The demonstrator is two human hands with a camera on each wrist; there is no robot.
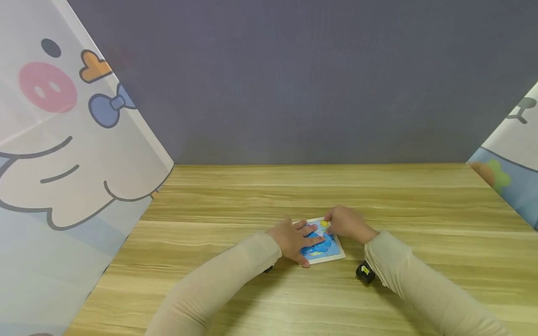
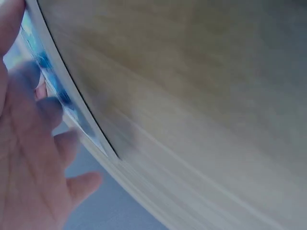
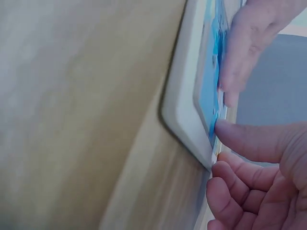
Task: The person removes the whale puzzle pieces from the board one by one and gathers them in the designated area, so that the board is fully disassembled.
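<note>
A small jigsaw puzzle (image 1: 329, 248) in a white frame lies flat on the wooden table, showing a blue picture with a yellow sun at its top. My left hand (image 1: 293, 240) rests over its left part with fingers spread, covering some of the picture. At the upper right corner, my right hand (image 1: 345, 224) grips the edge. In the right wrist view, the thumb of that hand (image 3: 259, 177) presses the blue surface while its other fingers curl beside the white frame. The left wrist view shows the spread fingers of my left hand (image 2: 33, 139) beside the puzzle's edge.
A small black object with a pale yellow mark (image 1: 365, 272) sits by the right cuff, and another dark bit (image 1: 268, 269) shows under the left cuff. Beyond the wooden table (image 1: 252, 191) rises a grey panel (image 1: 315, 84). Cartoon-printed sheets (image 1: 75, 154) hang at the sides.
</note>
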